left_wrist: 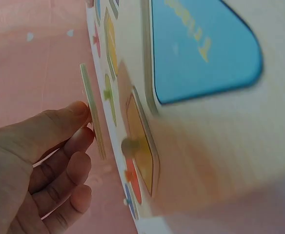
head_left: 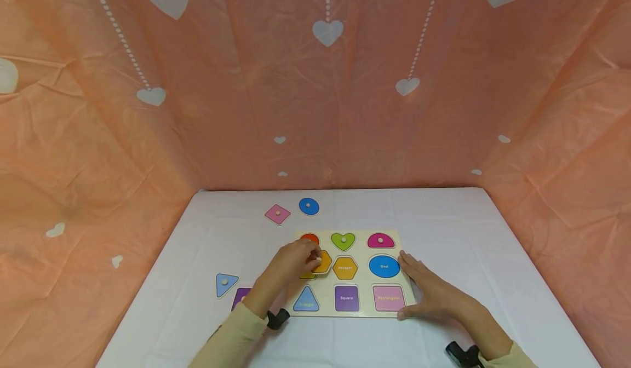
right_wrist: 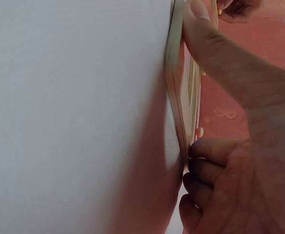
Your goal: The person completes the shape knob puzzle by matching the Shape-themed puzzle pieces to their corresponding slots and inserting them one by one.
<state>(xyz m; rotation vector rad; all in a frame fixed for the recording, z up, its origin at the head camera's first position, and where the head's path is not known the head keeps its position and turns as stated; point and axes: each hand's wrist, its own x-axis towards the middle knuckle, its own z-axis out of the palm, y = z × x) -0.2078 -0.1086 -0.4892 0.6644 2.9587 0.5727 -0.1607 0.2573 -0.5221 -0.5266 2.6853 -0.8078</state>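
My left hand pinches the knob of an orange hexagon puzzle piece, raised over the left part of a cream shape-puzzle board. In the left wrist view the held piece appears edge-on, apart from the board. To its right lies the orange recess marked Hexagon. A knobbed red piece, green heart and magenta half-circle sit along the back row. My right hand rests at the board's right side, fingers along the edge and thumb at the near corner.
Loose on the white table are a pink four-sided piece and a blue oval behind the board. A blue triangle and a purple piece, partly hidden by the left arm, lie left. An orange cloth surrounds the table.
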